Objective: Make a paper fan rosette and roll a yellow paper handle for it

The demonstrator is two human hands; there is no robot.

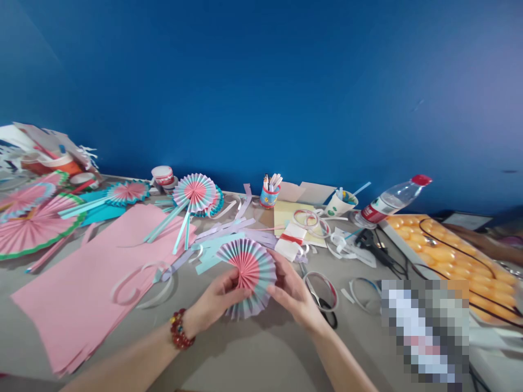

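A round pleated paper fan (pixel 257 267), pink at the centre with pale blue and lilac toward the rim, is held upright just above the table. My left hand (pixel 223 296) grips it at the left, thumb across the front near the centre. My right hand (pixel 292 288) closes on its right edge, thumb in front and fingers behind, partly hidden. Just beyond lie light blue paper strips (pixel 216 251). Black-handled scissors (pixel 327 310) rest beside my right wrist, next to a roll of tape (pixel 335 291).
Pink paper sheets (pixel 93 272) cover the left. Finished fans (pixel 195 191) stand behind them. A pen cup (pixel 269 196), a paper cup (pixel 341 204), a tilted plastic bottle (pixel 388 204) and a glue gun (pixel 373 245) line the back. An orange bumpy tray (pixel 449 256) and another person's arm (pixel 478 242) are right.
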